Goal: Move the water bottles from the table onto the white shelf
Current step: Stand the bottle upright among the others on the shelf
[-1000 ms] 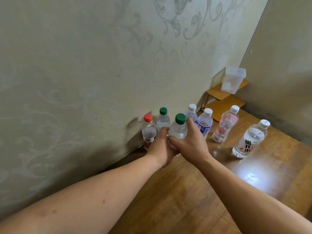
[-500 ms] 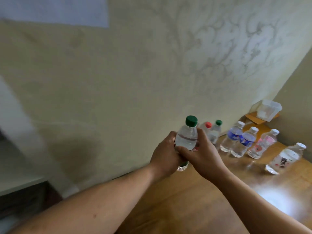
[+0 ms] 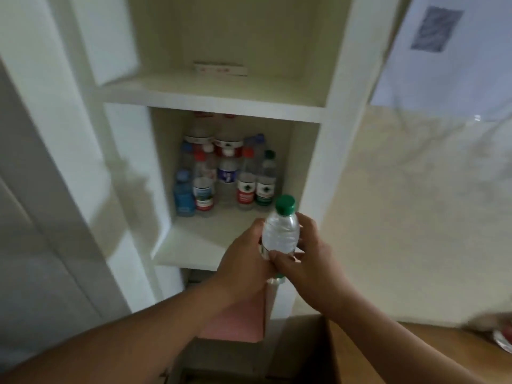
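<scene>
Holding a clear bottle (image 3: 281, 235) with a green cap (image 3: 285, 204) upright between both hands, just in front of the white shelf (image 3: 194, 245), before the right side of its middle compartment. Gripped on its left side by the left hand (image 3: 243, 263), with the fingers curled round the body. Pinched on its right side by the right hand (image 3: 309, 263), with the thumb (image 3: 279, 257) laid across the front low down and the fingers wrapped round the back. Sticking up above both hands by its shoulder and cap, and showing its base just below them. Held in the air, clear of the shelf board and apart from the bottles there.

Standing at the back of the middle compartment: a cluster of bottles (image 3: 227, 176), upright and close together, with red, white, blue and green caps, taller ones behind shorter ones, too blurred to count surely. Leaving the front of that board bare, just beyond the left hand's knuckles. Lying on the board above: a small flat box (image 3: 220, 68) near the back wall. Showing below the held bottle, in the lower compartment: something pink (image 3: 235, 322), partly covered by the left forearm. Seen at the lower right: a corner of the wooden worktop (image 3: 388, 356), under the right forearm, with a blurred red-and-white object (image 3: 502, 339) at the very edge of view. Seen on the patterned wall (image 3: 415, 189) at the upper right: a pale sheet of paper (image 3: 457, 73) with a grey printed square.
</scene>
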Available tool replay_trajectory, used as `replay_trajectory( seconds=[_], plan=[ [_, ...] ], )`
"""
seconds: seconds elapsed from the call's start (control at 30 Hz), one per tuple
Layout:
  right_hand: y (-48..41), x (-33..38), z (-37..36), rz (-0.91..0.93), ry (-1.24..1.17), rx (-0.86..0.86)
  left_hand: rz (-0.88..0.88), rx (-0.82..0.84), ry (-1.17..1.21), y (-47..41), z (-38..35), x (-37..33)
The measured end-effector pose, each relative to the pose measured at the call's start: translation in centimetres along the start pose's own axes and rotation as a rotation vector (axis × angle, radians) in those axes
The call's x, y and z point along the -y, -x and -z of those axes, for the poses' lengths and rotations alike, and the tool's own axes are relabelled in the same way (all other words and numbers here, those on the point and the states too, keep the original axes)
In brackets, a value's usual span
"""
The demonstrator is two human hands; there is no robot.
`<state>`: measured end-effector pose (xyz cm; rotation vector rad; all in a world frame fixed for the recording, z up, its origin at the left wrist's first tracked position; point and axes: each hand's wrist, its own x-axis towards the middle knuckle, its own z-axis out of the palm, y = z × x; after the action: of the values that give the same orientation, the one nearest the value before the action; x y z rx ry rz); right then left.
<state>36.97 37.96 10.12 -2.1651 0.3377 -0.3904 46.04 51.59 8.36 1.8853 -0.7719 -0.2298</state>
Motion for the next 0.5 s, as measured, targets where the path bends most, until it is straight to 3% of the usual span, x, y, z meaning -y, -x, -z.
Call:
replay_trajectory(
  seconds=[0.13, 0.5],
  plan=[
    [-7.0, 1.3, -5.3, -0.047, 0.010, 0.047, 0.083, -0.121, -0.077, -3.8, 4.1, 5.1],
    [-19.1, -0.6, -14.0, -0.173, -0.069, 0.055, 0.128, -0.168, -0.097, -14.1, 6.9, 15.6]
  ],
)
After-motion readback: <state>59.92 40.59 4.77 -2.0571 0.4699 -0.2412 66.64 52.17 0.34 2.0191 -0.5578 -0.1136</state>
